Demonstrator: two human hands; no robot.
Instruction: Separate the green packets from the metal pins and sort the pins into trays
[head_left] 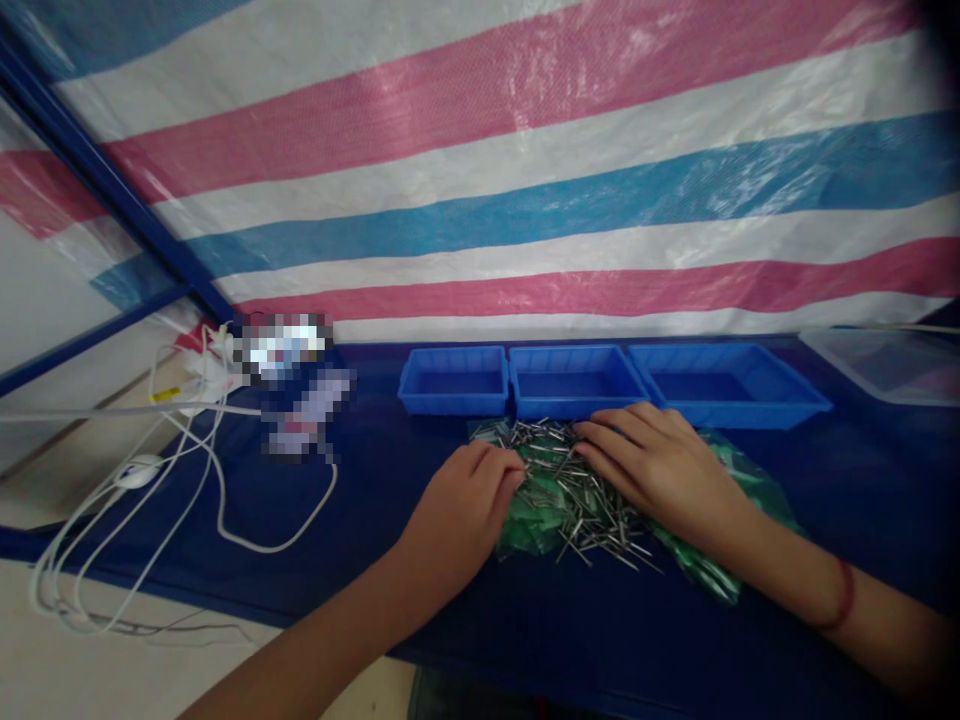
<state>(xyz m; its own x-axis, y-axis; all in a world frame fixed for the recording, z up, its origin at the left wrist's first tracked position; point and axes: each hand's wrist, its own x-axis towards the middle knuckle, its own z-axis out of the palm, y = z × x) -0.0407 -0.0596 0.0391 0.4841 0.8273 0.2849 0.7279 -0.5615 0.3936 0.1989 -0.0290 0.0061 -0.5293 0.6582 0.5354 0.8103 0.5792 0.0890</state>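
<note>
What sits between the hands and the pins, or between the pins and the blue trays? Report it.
Nothing visible. The left hand and right hand rest on the metal pins, which lie on a green bag right in front of the blue trays.

Blue-covered table bears three blue trays; green bag under metal pins; white cables.

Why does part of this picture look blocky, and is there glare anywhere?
Head view: a patch left of the blue trays is pixelated; the striped sheet shows glare up top; the right corners go dark; the metal pins look sharp.
</note>
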